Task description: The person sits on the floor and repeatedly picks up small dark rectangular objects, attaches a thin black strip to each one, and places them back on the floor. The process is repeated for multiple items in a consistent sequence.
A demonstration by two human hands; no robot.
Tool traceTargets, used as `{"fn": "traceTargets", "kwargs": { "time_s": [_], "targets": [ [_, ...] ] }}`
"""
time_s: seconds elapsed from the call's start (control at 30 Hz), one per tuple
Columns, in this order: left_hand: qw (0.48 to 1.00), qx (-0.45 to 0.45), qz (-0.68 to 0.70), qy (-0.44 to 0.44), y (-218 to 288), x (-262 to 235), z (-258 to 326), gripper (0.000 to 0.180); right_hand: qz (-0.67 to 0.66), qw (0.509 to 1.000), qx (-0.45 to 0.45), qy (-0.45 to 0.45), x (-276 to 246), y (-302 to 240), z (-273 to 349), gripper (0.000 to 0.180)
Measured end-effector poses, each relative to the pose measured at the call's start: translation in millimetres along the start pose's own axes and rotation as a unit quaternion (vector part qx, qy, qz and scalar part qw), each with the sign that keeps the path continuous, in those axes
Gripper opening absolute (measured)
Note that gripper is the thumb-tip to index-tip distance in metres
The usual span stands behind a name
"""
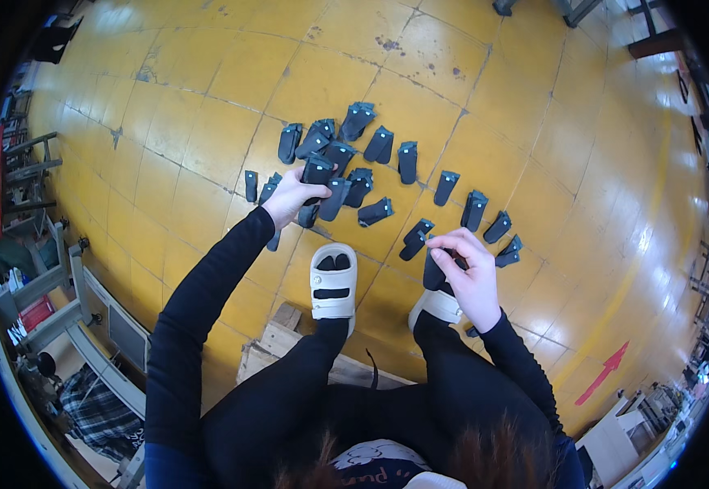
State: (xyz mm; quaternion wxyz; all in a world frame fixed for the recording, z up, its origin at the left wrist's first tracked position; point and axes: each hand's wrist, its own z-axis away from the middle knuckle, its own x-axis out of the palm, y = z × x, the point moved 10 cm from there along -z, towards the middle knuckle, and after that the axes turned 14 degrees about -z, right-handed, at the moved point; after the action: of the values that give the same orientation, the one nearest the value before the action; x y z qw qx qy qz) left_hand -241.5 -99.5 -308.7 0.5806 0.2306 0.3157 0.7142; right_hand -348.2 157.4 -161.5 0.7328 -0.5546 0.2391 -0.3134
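Observation:
Several dark grey flat pieces [381, 144] lie spread over the yellow floor [207, 106] in front of my feet. My left hand [291, 196] reaches forward and grips one dark piece [318, 170] at the left side of the spread. Closer to me, my right hand [472, 273] holds another dark piece [434, 271] just above my right foot. Both arms wear black sleeves.
My feet are in white sandals [333, 281], resting by a wooden pallet [277, 342] under me. Grey metal frames [53, 285] and a checked cloth [93, 403] stand at the left. A red arrow [605, 372] is painted on the floor at the right.

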Motion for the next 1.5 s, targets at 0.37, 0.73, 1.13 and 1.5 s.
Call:
{"fn": "traceTargets", "kwargs": {
  "time_s": [0.37, 0.73, 1.13, 1.5],
  "targets": [
    [0.999, -0.047, -0.007, 0.021, -58, -17, 7, 0.049, 0.014, 1.0, 0.01, -0.016, 2, 11, 9, 0.01],
    [0.998, -0.039, 0.015, -0.039, -48, 26, 5, 0.05, 0.028, 0.999, 0.006, -0.043, 11, 12, 10, 0.011],
    [0.951, 0.107, -0.106, -0.27, -4, 151, 90, 0.055, -0.103, 0.95, 0.284, -0.08, 14, 111, 25, 0.031],
    [0.955, 0.083, -0.087, -0.272, 0, 154, 91, 0.06, -0.115, 0.958, 0.262, -0.028, 1, 105, 17, 0.017]
  ]
}}
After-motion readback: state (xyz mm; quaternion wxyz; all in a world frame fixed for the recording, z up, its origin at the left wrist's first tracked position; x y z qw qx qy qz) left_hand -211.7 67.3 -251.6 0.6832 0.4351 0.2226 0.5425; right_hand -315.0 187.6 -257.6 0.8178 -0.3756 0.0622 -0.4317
